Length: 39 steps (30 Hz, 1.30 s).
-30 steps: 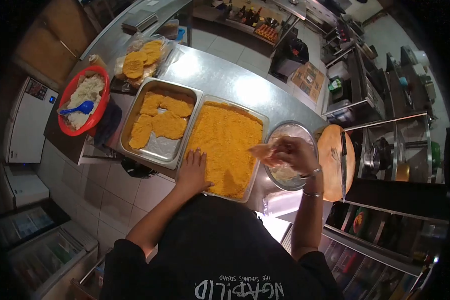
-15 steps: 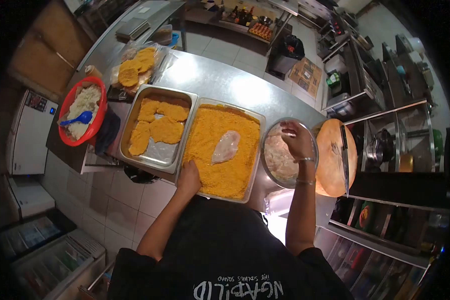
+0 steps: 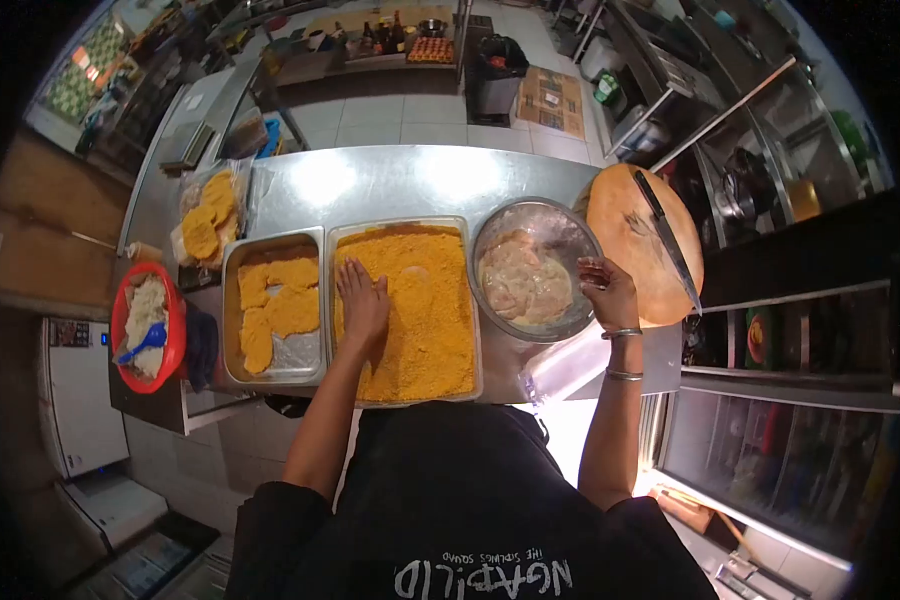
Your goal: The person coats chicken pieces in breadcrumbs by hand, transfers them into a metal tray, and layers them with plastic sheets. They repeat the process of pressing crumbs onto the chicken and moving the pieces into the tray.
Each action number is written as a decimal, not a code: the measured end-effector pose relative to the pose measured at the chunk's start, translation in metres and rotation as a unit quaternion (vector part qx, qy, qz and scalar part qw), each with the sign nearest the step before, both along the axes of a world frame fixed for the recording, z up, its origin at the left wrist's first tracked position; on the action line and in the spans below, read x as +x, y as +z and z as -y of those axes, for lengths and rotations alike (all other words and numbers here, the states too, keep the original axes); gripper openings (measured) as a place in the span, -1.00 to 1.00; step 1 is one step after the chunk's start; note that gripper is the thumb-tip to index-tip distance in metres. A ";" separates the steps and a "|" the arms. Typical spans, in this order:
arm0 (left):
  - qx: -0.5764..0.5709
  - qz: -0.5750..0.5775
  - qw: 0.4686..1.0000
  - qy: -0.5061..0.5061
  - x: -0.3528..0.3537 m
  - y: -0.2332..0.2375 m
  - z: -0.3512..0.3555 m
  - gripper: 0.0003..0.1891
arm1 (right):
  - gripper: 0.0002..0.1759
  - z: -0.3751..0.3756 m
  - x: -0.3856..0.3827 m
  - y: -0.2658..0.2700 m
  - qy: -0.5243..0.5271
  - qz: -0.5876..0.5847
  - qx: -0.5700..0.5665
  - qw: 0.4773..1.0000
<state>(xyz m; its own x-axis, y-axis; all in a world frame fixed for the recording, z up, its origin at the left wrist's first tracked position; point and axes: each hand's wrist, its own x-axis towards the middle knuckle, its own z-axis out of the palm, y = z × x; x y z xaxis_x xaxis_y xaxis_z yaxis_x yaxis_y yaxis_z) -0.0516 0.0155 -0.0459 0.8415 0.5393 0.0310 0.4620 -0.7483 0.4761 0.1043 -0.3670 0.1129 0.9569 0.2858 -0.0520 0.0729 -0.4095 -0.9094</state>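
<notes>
My left hand (image 3: 363, 298) lies with its fingers spread on the orange crumbs (image 3: 420, 330) at the left side of the crumb tray (image 3: 477, 345). Crumbs now cover most of a meat piece (image 3: 414, 271), with a pale patch showing. Over the right rim of the steel bowl (image 3: 492, 222) is my right hand (image 3: 610, 290), its fingers bent together; what they hold, if anything, is too small to tell. Raw meat (image 3: 525, 280) sits in pale liquid in that bowl. Left of the crumbs, a steel tray (image 3: 232, 330) holds several coated pieces (image 3: 290, 300).
A knife (image 3: 668, 235) lies on a round wooden board (image 3: 620, 215) at the right. At the left stand a red basin (image 3: 177, 335) with white food and a blue scoop (image 3: 150, 340). Bagged coated pieces (image 3: 208, 220) rest behind the steel tray.
The view has turned. My left hand has moved from the tray's near left edge onto the crumbs. My right hand has shifted from above the bowl to its right rim. The meat piece has become mostly covered.
</notes>
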 end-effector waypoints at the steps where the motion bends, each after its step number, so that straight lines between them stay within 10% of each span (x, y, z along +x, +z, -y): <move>1: 0.003 -0.002 1.000 -0.009 0.001 -0.001 0.001 -0.27 | -0.61 0.004 -0.002 -0.001 -0.009 -0.002 0.003 1.000; 9: -0.088 0.118 0.970 -0.195 0.008 0.031 0.018 -0.30 | -0.62 0.014 -0.011 -0.006 -0.024 -0.025 0.031 0.999; 12: -0.091 0.077 0.992 -0.034 0.024 0.015 0.003 -0.31 | -0.62 0.013 -0.009 -0.004 -0.024 -0.020 0.022 0.999; 19: -0.333 0.079 0.932 -0.119 0.047 0.046 -0.010 -0.45 | -0.61 0.007 -0.002 0.000 -0.005 -0.019 0.024 1.000; 21: -0.090 0.182 0.963 -0.178 0.058 0.039 -0.005 -0.49 | -0.61 0.006 0.000 0.001 -0.001 -0.016 0.025 1.000; 25: -0.229 -0.012 0.951 -0.207 0.059 0.076 0.011 -0.49 | -0.62 0.001 0.005 0.004 0.003 -0.020 0.024 1.000; 30: 0.098 0.037 0.944 -0.314 0.056 0.036 0.029 -0.36 | -0.62 0.004 0.009 0.000 0.015 -0.005 0.007 1.000; 39: 0.128 -0.013 0.932 -0.339 0.007 0.057 0.061 -0.28 | -0.56 0.015 0.011 -0.020 0.005 0.009 -0.026 1.000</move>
